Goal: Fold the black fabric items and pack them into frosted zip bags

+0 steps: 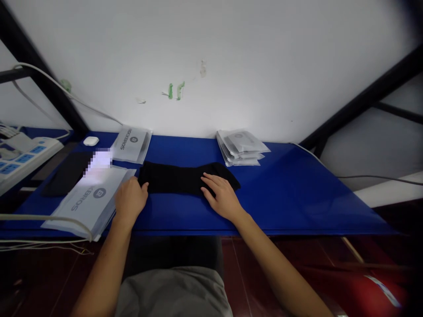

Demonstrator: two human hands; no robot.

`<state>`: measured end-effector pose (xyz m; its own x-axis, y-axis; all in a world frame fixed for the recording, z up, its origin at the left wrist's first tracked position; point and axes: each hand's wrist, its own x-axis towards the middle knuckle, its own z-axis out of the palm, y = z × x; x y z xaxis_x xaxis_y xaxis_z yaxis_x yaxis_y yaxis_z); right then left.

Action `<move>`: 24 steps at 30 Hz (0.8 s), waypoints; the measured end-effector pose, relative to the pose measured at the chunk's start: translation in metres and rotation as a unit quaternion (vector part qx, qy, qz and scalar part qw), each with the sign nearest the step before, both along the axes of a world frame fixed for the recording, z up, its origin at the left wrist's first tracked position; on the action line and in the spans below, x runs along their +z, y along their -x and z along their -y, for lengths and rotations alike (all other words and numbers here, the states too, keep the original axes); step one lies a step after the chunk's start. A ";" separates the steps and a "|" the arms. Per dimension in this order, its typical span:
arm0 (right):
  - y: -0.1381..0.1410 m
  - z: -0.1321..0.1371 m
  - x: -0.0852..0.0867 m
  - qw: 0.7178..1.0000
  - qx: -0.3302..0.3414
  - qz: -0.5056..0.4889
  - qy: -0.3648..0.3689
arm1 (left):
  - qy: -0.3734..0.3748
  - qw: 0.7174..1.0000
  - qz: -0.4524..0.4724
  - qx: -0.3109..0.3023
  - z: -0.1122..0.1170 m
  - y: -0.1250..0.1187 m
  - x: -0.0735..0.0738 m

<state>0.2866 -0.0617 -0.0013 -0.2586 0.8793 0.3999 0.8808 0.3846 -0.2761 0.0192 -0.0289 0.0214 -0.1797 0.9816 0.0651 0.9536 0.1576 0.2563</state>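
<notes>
A folded black fabric piece (175, 178) lies lengthwise across the blue table; its exact kind does not show. At its left end is my left hand (131, 196), fingers curled and closed on the fabric edge, with the thumb on the near side. My right hand (221, 193) rests palm down on the right part of the fabric, fingers stretched out and holding nothing. Beside my left hand lies a stack of printed plastic bags (87, 200).
Another printed bag (130, 145) sits at the back left, and several bags (243, 143) are piled at the back right. A white earphone case (91, 141), a dark flat pad (68, 174), a power strip (28, 158) and loose cables occupy the left side. A white wall backs the blue table (297, 193).
</notes>
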 end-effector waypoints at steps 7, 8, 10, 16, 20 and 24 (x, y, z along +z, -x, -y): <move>-0.001 0.000 0.001 1.000 -0.012 0.000 -0.027 | -0.078 0.991 0.110 0.004 -0.006 -0.006 -0.001; -0.002 0.000 0.001 0.999 -0.029 0.000 -0.039 | -0.087 0.987 0.138 0.013 -0.007 -0.006 0.000; -0.006 0.000 0.003 0.995 -0.075 -0.001 -0.067 | -0.120 0.974 0.193 0.022 -0.008 -0.006 0.000; -0.026 0.002 -0.005 0.985 -0.156 -0.015 -0.070 | -0.209 0.951 0.229 0.016 -0.008 -0.005 0.003; -0.032 0.003 -0.013 0.988 -0.150 -0.023 -0.029 | -0.229 0.952 0.202 -0.028 -0.005 -0.022 0.018; -0.031 0.003 -0.014 0.990 -0.142 -0.023 -0.008 | -0.218 0.953 0.192 -0.085 0.000 -0.053 0.033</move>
